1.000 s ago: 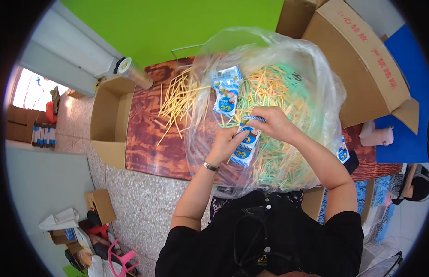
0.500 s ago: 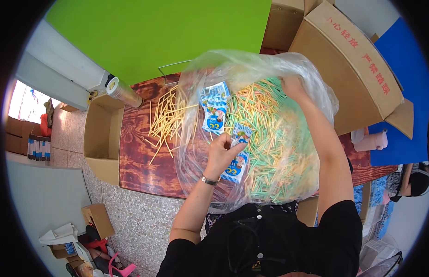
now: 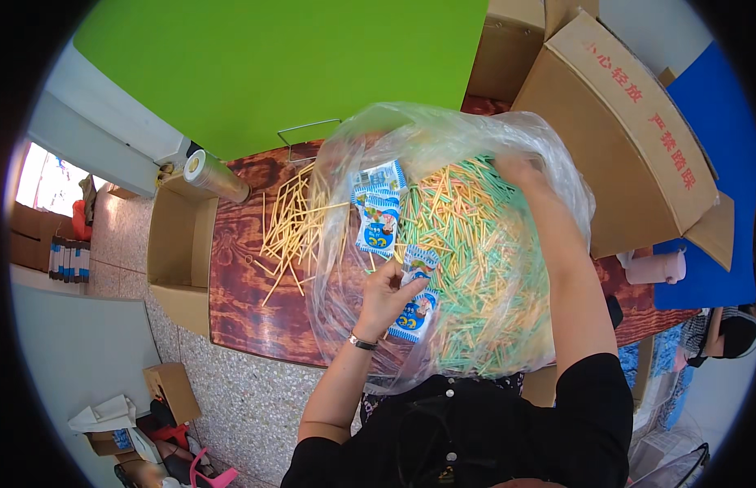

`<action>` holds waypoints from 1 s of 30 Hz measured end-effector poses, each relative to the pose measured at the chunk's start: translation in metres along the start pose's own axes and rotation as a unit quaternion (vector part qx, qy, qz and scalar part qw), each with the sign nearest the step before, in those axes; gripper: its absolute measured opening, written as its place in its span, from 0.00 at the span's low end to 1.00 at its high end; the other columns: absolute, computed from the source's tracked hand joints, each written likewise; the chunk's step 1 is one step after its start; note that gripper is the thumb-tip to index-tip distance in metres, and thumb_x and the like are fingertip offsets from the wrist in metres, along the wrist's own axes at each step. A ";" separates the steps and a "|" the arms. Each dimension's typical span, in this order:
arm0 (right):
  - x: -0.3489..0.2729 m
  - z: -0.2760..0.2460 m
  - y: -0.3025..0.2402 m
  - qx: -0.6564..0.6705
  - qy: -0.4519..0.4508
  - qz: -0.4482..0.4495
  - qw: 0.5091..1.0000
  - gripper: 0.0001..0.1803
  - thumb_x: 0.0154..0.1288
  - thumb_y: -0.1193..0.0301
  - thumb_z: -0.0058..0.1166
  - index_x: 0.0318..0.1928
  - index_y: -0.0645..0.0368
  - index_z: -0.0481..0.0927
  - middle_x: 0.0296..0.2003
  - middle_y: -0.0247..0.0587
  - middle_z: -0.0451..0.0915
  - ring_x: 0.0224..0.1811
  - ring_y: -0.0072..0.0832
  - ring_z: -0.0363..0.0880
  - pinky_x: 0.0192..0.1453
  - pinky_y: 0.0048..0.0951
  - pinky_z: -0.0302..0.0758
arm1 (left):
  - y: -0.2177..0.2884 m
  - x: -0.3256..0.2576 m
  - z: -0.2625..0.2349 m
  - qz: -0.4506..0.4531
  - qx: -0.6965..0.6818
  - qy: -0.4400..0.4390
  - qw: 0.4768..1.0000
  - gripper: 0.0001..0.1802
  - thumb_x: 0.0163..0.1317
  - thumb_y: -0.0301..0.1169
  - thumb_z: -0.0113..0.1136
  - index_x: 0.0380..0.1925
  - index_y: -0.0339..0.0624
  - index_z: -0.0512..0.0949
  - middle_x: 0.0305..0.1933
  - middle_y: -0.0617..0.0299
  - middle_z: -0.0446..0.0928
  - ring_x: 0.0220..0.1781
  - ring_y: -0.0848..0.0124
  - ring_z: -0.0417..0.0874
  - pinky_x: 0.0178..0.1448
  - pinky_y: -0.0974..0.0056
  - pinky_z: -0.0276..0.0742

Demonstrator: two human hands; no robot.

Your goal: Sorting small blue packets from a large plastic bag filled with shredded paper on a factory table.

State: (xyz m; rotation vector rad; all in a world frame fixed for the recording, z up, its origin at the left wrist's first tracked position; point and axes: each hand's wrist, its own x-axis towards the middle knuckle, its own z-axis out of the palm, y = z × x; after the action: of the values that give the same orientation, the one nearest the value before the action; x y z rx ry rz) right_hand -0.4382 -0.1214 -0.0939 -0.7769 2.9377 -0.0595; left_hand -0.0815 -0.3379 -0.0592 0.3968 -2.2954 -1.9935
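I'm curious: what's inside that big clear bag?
Inside the clear bag are many thin green, yellow and orange sticks. Whether the upper blue packets lie inside or on top, I can't tell. The pile's bottom and whatever the right hand covers are hidden.

In front of you stretches a table (image 3: 239,317) with a glossy, reddish-brown wood-grain top, its edges bowed by the lens. Across its middle lies a big translucent plastic bag (image 3: 568,167), spreading to the edge nearest you; the wood shows through the film on your left. Left of the bag, a loose heap of pale yellow sticks (image 3: 287,232) lies crisscrossed on the wood, some tips reaching the film. Beyond them, a cylindrical container (image 3: 217,177) stands at the far left corner, and a thin wire frame (image 3: 309,128) rises at the back edge. Near your right, you see a small dark object (image 3: 614,311), too indistinct to identify.
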 end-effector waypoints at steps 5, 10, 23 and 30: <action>-0.004 -0.017 -0.006 -0.033 -0.106 0.016 0.994 0.23 0.66 0.68 0.34 0.55 0.63 0.77 0.59 0.57 0.71 0.62 0.46 0.70 0.67 0.45 0.64 | -0.003 -0.004 -0.003 0.002 -0.007 0.003 1.000 0.10 0.56 0.22 0.67 0.26 0.42 0.72 0.29 0.72 0.74 0.32 0.86 0.73 0.34 0.76 0.70; -0.042 -0.026 0.002 0.099 0.137 -0.024 0.985 0.14 0.63 0.73 0.44 0.45 0.64 0.79 0.48 0.60 0.78 0.49 0.51 0.78 0.53 0.45 0.73 | 0.002 -0.007 -0.002 0.025 -0.069 0.000 0.997 0.12 0.56 0.19 0.65 0.25 0.43 0.70 0.30 0.74 0.71 0.33 0.86 0.70 0.36 0.76 0.68; -0.163 -0.057 -0.063 0.744 -0.176 0.125 0.632 0.07 0.71 0.67 0.50 0.42 0.56 0.73 0.32 0.30 0.76 0.30 0.18 0.73 0.33 0.24 0.73 | 0.014 -0.012 -0.010 0.026 -0.177 -0.003 0.984 0.08 0.61 0.23 0.62 0.40 0.39 0.76 0.38 0.69 0.79 0.36 0.85 0.75 0.41 0.75 0.72; -0.184 -0.051 -0.065 0.381 -0.058 0.033 0.922 0.08 0.73 0.68 0.44 0.43 0.59 0.72 0.30 0.31 0.75 0.30 0.18 0.72 0.33 0.24 0.72 | 0.030 -0.011 0.005 0.027 -0.238 0.021 0.971 0.13 0.57 0.26 0.67 0.23 0.45 0.70 0.25 0.77 0.66 0.27 0.87 0.62 0.29 0.76 0.61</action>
State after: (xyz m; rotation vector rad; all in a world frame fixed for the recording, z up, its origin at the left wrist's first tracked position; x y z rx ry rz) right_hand -0.2526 -0.0866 -0.0227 -0.5172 2.4801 -1.0325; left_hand -0.0763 -0.3272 -0.0288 0.3260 -1.6954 -2.3789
